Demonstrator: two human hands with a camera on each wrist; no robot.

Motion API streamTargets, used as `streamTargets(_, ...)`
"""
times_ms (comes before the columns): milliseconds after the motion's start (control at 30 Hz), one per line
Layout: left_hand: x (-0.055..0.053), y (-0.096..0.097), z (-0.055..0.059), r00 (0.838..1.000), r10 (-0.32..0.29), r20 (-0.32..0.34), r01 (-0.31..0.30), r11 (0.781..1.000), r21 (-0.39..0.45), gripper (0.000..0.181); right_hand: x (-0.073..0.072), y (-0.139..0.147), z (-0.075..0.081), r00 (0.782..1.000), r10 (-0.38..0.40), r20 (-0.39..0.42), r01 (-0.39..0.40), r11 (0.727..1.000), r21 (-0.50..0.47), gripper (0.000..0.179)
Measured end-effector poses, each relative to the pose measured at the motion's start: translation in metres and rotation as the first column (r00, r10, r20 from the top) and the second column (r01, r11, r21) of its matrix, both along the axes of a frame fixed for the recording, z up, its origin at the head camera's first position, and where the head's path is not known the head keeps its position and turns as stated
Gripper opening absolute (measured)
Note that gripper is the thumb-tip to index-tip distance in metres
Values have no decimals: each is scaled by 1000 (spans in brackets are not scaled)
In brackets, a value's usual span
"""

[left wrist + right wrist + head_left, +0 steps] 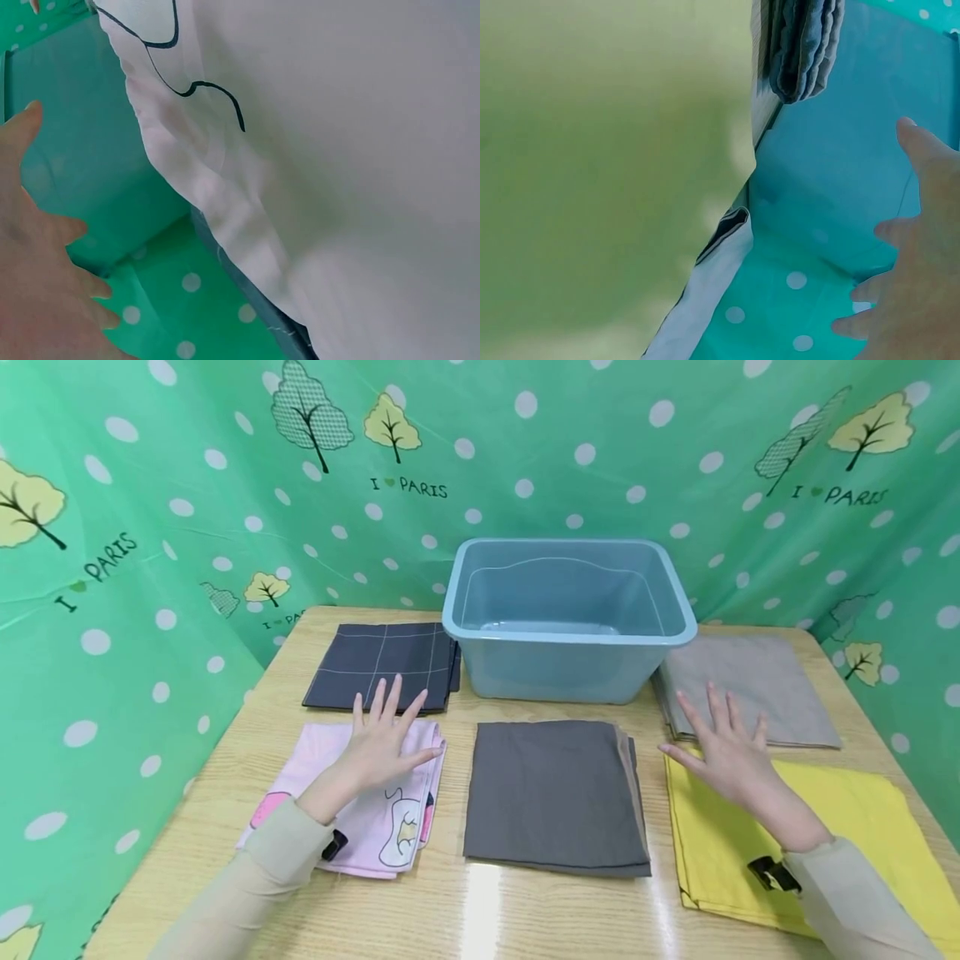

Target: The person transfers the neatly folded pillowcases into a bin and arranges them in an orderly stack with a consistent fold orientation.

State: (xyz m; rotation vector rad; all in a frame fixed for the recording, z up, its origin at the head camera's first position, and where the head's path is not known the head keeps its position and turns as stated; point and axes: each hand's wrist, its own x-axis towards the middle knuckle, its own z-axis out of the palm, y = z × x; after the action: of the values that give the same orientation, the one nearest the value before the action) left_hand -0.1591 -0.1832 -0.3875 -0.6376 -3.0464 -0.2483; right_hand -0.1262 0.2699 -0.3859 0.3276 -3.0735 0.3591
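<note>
My left hand (381,745) is spread flat, fingers apart, above a folded pink cloth (315,777) with cartoon prints. In the left wrist view the same hand (37,255) shows at the left edge, apart from the cloth. My right hand (727,756) spreads its fingers over the far left corner of a folded yellow cloth (840,827). Nothing is held in either hand. Between them lies a folded dark grey cloth (553,793). A navy checked cloth (375,660) lies beyond the left hand, and a light grey cloth (757,685) beyond the right.
A blue plastic tub (558,664) stands at the back middle of the wooden table (405,918), between the navy and light grey cloths. Behind and beside the table hangs a green polka-dot curtain (495,410) with tree prints. A black strap piece shows at each wrist.
</note>
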Motion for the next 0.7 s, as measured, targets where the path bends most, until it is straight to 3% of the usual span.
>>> streamTargets(400,2,2,2,1000,-17,5,17,1000,1,81,3,-5,3,1000,16,-13,-16,1000,-1,77)
streamTargets(700,6,9,3,998,-48,35,45,996,75,74,7,-11,5,999,42,11,-41,996,-79,75)
